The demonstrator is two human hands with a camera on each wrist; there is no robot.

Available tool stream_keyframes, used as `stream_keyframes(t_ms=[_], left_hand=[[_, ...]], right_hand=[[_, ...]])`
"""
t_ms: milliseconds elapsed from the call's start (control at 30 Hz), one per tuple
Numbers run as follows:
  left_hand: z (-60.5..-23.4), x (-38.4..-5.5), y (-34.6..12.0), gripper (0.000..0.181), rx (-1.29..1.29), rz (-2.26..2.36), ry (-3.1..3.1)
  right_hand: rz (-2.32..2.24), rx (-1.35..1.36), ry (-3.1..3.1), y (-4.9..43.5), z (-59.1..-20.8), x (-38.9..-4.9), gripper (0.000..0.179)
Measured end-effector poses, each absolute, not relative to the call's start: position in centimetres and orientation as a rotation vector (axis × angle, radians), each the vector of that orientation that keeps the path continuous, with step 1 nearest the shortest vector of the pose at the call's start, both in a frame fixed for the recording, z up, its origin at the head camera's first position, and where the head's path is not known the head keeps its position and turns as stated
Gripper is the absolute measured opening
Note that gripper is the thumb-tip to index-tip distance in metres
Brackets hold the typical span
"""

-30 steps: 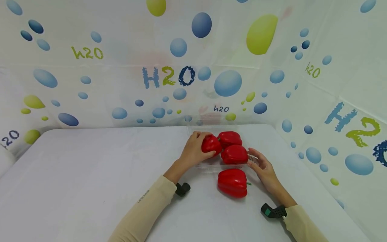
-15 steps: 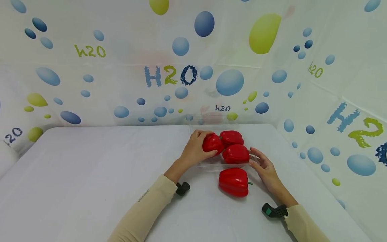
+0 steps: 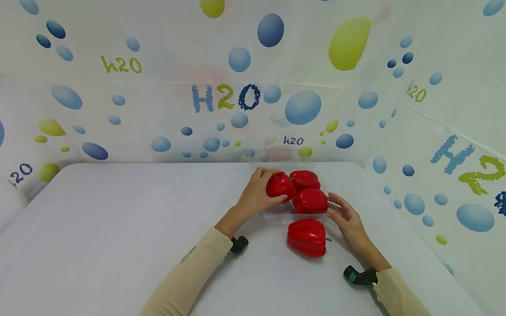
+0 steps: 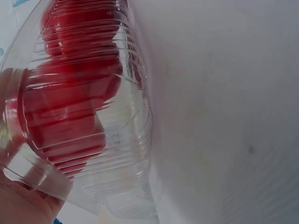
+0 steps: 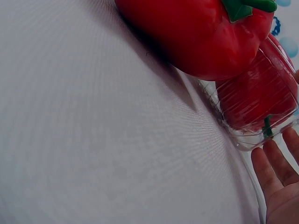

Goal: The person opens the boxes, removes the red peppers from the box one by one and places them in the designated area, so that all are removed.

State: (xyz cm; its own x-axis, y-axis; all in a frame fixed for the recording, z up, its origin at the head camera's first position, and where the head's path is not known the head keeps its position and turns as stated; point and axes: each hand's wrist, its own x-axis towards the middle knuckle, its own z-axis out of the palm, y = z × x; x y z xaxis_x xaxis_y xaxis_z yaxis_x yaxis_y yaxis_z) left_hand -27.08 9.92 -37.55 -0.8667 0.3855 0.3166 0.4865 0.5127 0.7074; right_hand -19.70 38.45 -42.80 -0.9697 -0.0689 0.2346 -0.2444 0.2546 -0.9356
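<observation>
In the head view, a clear plastic clamshell container (image 3: 270, 215) holds three red bell peppers. My left hand (image 3: 254, 193) reaches over its left side and grips the leftmost bell pepper (image 3: 280, 186), thumb in front and fingers behind. Beside that one lie the far bell pepper (image 3: 306, 179) and the near bell pepper (image 3: 310, 201). My right hand (image 3: 348, 220) is at the container's right end, its fairly straight fingertips right against the clear wall. Another bell pepper (image 3: 307, 238) lies on its side in front of the container, green stem pointing right.
A white cloth covers the table (image 3: 118, 228). The container's transparent lid (image 3: 276, 157) stands up at the back, close to the patterned curtain (image 3: 166, 96). Black wrist cameras hang under both forearms, the right one (image 3: 359, 275) near the tabletop.
The whole scene shifts slightly right as the head camera turns a little. The left hand and its bell pepper stay nearly in place in the container; the right hand keeps its position.
</observation>
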Motion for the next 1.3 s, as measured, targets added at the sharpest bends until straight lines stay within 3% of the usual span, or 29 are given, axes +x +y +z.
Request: stream_keyframes(t_ms=[1300], left_hand=[[-35.2,-24.9,10.6,0.067,-0.922,-1.212,-2.539]], right_hand=[[1.815,0.246,-2.388,38.2,-42.6,-19.6,0.060]])
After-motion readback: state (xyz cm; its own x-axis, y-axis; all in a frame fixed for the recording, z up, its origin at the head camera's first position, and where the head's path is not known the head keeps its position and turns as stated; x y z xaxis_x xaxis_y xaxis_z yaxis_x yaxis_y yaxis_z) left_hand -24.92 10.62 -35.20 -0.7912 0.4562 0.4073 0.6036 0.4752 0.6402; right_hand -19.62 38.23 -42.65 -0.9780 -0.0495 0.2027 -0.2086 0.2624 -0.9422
